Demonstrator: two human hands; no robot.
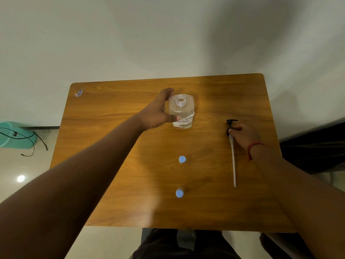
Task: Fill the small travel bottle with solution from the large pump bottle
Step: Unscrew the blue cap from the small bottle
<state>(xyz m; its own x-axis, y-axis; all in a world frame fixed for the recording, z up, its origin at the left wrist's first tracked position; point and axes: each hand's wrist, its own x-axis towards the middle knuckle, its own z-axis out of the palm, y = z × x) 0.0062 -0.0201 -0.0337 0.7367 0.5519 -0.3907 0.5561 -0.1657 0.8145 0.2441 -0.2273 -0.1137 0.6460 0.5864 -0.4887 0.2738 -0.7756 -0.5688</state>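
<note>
Two bare forearms reached out over the brown wood-grain table [115,184], one from each lower corner of the view. Far left, off the table, a teal plastic bin [13,135] stood on the pale floor with a black cable [31,144] trailing past it. Near the table's far left corner lay a small blue-and-white sticker [78,93]. The left arm stretched diagonally up and to the right, and the left hand [157,114] wrapped the left side of the large clear pump bottle [182,111], thumb toward the near face and fingers curled round the far side. That bottle stood upright at the middle of the far half of the table, its neck open and uncapped, with a torn white label on its near face. Nearer the person, roughly in line with it, stood two small travel bottles with blue caps, the farther one [182,159] and the nearer one [179,193], apart from each other, with bare wood all round them. To the right lay the black pump head with its long white dip tube [233,157], the tube pointing toward the near edge. The right hand [244,136] rested on the table beside it, fingertips pinching the black collar, a red thread on the wrist. Bare wood showed between the tube and the table's right edge.
</note>
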